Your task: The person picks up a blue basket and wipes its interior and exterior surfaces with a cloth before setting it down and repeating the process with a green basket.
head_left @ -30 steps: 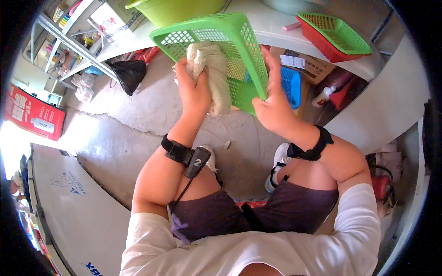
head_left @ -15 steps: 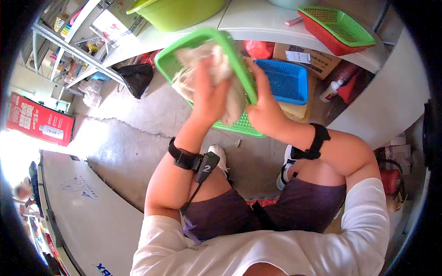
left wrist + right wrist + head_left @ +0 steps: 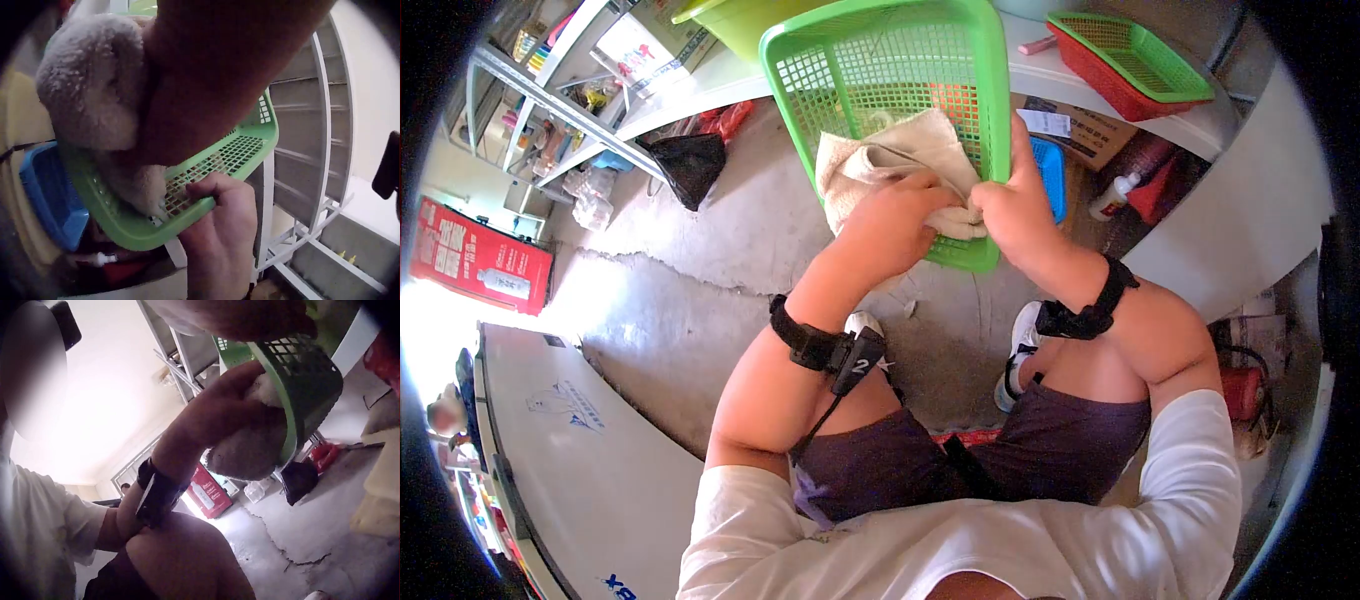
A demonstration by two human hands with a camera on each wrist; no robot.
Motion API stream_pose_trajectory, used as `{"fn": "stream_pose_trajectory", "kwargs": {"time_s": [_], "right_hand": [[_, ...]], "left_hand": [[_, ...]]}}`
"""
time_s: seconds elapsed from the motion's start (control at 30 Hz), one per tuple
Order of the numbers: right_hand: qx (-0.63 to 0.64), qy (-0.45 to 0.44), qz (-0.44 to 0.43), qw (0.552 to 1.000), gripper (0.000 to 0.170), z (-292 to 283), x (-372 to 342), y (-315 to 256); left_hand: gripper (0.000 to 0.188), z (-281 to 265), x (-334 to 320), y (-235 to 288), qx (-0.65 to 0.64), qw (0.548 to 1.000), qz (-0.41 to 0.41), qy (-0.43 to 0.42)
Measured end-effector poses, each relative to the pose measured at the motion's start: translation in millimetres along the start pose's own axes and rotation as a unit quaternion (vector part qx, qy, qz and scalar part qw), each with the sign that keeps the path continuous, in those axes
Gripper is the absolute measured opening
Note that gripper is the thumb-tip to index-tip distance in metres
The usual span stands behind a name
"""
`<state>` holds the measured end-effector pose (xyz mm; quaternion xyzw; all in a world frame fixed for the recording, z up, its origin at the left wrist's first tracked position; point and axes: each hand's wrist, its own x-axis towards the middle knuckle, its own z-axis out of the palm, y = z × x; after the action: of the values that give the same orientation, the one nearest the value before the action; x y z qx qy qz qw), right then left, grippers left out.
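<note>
A green plastic mesh basket (image 3: pixel 997 90) is held up, tilted so that its inside faces the person. On its right side the right hand (image 3: pixel 1022 205) grips the rim, thumb on the near face; the left wrist view shows this thumb hooked over the green edge. The left hand (image 3: pixel 895 228) holds a cream towel (image 3: pixel 930 140) with bent fingers, pressing it into the lower part of the basket. One flap of the towel spreads up over the mesh. In the right wrist view, a thick fold of towel (image 3: pixel 247 453) hangs below the left hand.
Behind the basket runs a white shelf (image 3: pixel 1040 75) with a green basket stacked in a red one (image 3: pixel 1100 95) and a lime tub (image 3: pixel 740 25). Beneath it are a blue basket (image 3: pixel 1052 180), a cardboard box (image 3: pixel 1090 140) and a white bottle (image 3: pixel 1112 198). A white cabinet (image 3: pixel 600 450) stands left.
The basket has turned to show its inside and shifted right. The left hand has moved the towel from a bunched roll before the basket down into its lower part; the right hand keeps its grip.
</note>
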<state>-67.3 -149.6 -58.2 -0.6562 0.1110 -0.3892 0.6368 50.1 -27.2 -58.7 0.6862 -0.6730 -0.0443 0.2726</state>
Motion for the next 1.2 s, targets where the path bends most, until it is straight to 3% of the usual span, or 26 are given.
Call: {"fn": "stream_pose_trajectory", "kwargs": {"time_s": [0.3,0.37,0.47,0.57,0.63,0.73,0.93,1.13,1.2], "right_hand": [[-0.118,-0.026,-0.128,0.984,0.089,7,-4,1],[-0.160,-0.026,-0.160,0.974,0.088,5,0,8],[-0.200,-0.067,-0.176,0.962,0.086,0,4,15],[-0.277,-0.081,-0.116,0.950,0.087,-4,-5,6],[-0.260,-0.072,-0.119,0.955,0.087,-6,-5,8],[-0.265,-0.062,-0.156,0.949,0.086,-5,-7,3],[-0.229,-0.058,-0.192,0.952,0.087,5,-11,-10],[-0.192,-0.045,-0.239,0.951,0.086,9,-10,-15],[-0.194,-0.049,-0.236,0.951,0.086,9,-11,-14]], "left_hand": [[0.037,-7,2,-1,0.114,0.981,-0.126,0.090],[0.038,-12,2,-4,0.161,0.969,-0.097,0.162],[0.044,-23,0,-10,0.152,0.949,-0.104,0.256],[0.048,-43,-8,-20,0.169,0.918,-0.147,0.326],[0.048,-53,-15,-33,0.179,0.902,-0.142,0.366],[0.046,-50,-17,-32,0.184,0.901,-0.148,0.364],[0.056,-10,-5,-20,0.039,0.985,-0.080,0.149],[0.058,19,3,-11,-0.042,0.995,0.071,0.053],[0.055,25,3,-15,-0.079,0.996,0.038,0.035]]}}
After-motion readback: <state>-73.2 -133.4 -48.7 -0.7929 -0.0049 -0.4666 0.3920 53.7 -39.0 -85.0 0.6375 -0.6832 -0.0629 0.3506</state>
